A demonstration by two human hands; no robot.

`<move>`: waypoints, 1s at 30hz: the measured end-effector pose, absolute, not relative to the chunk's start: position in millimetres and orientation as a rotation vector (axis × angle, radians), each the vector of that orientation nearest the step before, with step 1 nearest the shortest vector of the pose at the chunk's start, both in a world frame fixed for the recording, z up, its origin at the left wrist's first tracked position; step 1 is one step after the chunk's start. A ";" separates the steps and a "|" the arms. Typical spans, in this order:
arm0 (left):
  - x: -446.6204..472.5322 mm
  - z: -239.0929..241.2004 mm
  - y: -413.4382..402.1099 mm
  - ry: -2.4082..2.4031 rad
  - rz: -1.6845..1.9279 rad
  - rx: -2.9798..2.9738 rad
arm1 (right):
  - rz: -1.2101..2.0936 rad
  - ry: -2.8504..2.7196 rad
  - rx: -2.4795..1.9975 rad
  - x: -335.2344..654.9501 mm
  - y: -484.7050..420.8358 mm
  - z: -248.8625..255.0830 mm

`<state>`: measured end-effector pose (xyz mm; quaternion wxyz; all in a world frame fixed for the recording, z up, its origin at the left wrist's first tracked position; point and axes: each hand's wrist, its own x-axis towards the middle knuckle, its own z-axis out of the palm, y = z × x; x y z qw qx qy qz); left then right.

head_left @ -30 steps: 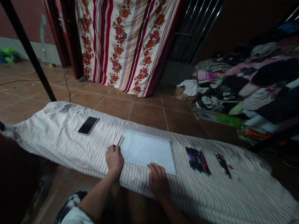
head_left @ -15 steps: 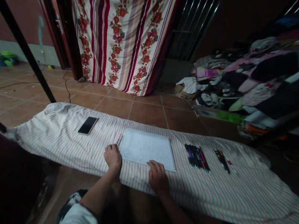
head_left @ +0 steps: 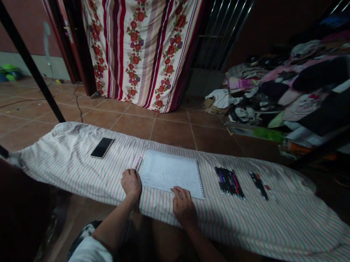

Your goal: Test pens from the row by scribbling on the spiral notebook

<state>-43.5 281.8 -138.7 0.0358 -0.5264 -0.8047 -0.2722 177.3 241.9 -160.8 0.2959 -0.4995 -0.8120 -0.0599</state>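
Observation:
An open spiral notebook (head_left: 170, 168) lies on the striped cloth, its page covered in faint marks and its wire binding on the right. Two slim pens (head_left: 138, 164), pinkish and pale, stick out beside the notebook's left edge. My left hand (head_left: 131, 184) is curled round their lower ends, knuckles up. At the notebook's near edge, my right hand (head_left: 184, 205) is closed with fingers bent over the page. A small tip shows by its fingers, but what it holds is too dim to name.
On the same striped cloth (head_left: 69, 163) rest a phone (head_left: 102, 147) at left, a row of several pens (head_left: 229, 182) and a smaller pen group (head_left: 258, 185) at right. Dark poles (head_left: 26, 60) stand at the left. Heaped clothes (head_left: 286, 85) lie on the right.
The view has shifted very slightly. Both hands, the notebook and the pens keep practically the same places.

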 end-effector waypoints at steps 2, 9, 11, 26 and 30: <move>-44.5 -138.5 280.7 -2.467 -0.883 -1.611 | -0.158 -2.156 -1.324 177.4 241.8 -161.4; -46.5 -140.0 279.1 -2.457 -1.118 -1.568 | -0.167 -2.156 -1.324 177.5 242.1 -162.8; -46.2 -141.2 279.7 -2.473 -1.191 -1.552 | -0.171 -2.161 -1.326 177.7 242.4 -163.0; -24.7 -102.9 226.7 -2.800 -2.282 -1.079 | -0.008 -2.083 -1.359 175.2 241.1 -158.1; 12.4 -93.9 186.2 -2.863 -2.791 -0.991 | 0.218 -1.987 -1.322 174.9 240.7 -152.6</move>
